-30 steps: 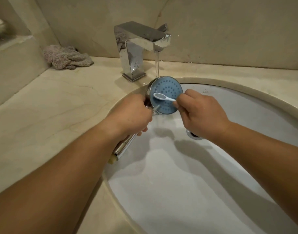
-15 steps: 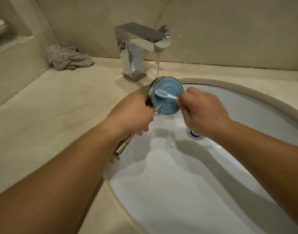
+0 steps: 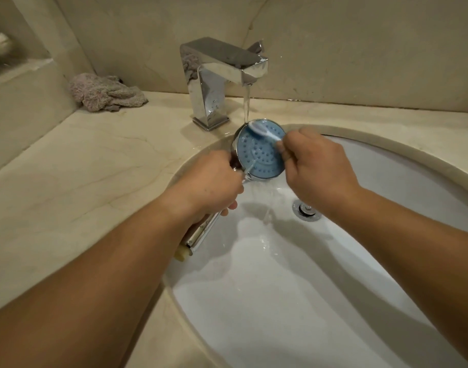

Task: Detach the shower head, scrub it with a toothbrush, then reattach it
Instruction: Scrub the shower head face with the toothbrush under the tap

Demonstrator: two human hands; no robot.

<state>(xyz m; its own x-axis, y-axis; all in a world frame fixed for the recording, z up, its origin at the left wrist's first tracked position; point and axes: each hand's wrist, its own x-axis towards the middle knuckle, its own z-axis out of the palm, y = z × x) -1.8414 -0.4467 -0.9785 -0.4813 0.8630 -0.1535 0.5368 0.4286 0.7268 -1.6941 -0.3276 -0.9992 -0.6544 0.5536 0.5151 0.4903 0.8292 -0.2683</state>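
Dim, warm light leaves soft arm shadows inside the white oval ceramic basin (image 3: 333,301). Glare glints off the angular chrome faucet (image 3: 217,75); wide-angle edges bend.

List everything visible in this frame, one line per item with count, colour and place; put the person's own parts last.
shower head: 1, blue face with chrome rim and handle, held over the sink under the running water
toothbrush: 1, white, bristles on the upper edge of the shower head face
faucet: 1, chrome, on the counter behind the sink, water running
sink: 1, white, set into the counter
drain: 1, chrome, in the sink, partly behind the right hand
cloth: 1, grey-pink, crumpled in the counter's back left corner
counter: 1, beige marble, around the sink
left hand: 1, grips the shower head handle
right hand: 1, holds the toothbrush
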